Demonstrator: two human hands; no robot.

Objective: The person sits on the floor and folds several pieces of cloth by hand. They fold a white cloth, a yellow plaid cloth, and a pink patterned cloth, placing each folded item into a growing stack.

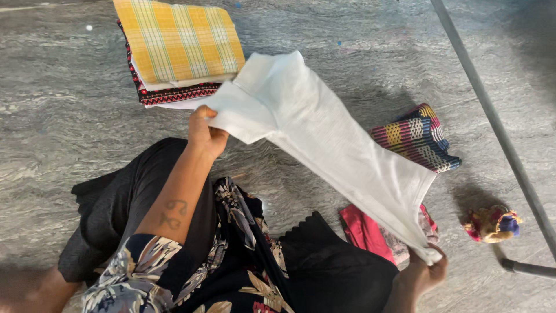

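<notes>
A white garment (324, 133) is stretched in the air between my two hands. My left hand (204, 132) grips one end of it, up near the stack of folded cloths. At the lower right, my right hand (424, 272) pinches the other end, just above a pink cloth (364, 232) lying on the floor. My legs, in dark and floral fabric, lie below the garment.
A stack of folded cloths (179, 43), yellow checked on top with a black and red patterned one beneath, lies on the grey floor (58, 104) at the top. A striped multicoloured cloth (418, 138) sits to the right. A small cloth bundle (492, 223) and a grey metal pole (492, 116) are at far right.
</notes>
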